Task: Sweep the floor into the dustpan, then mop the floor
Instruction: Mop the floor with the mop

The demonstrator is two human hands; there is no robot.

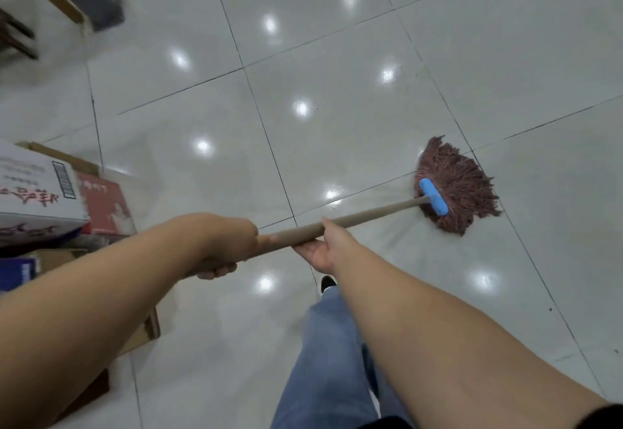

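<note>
Nearest the camera, a leg in blue jeans is seen from above, with the toe of a dark shoe just beyond it on the tiled floor. Two bare forearms are stretched forward over the leg. The mop handle is gripped by both hands. The left hand is closed over the near end of the handle, the fingers curled fully round it from above, their tips showing underneath. The right hand is placed just ahead, palm turned up beneath the handle, the thumb laid over the top and the fingers wrapped under; how tightly they are closed cannot be told. The two hands are set just beside each other along the handle.

To the left, cardboard boxes with printed lettering are stacked on the floor.

Farther out, the handle is joined to a blue clamp, and the reddish-brown mop head is spread flat on the tiles to the right. Ceiling lights are reflected in the glossy floor. At the far upper left, blurred furniture legs are seen.
</note>
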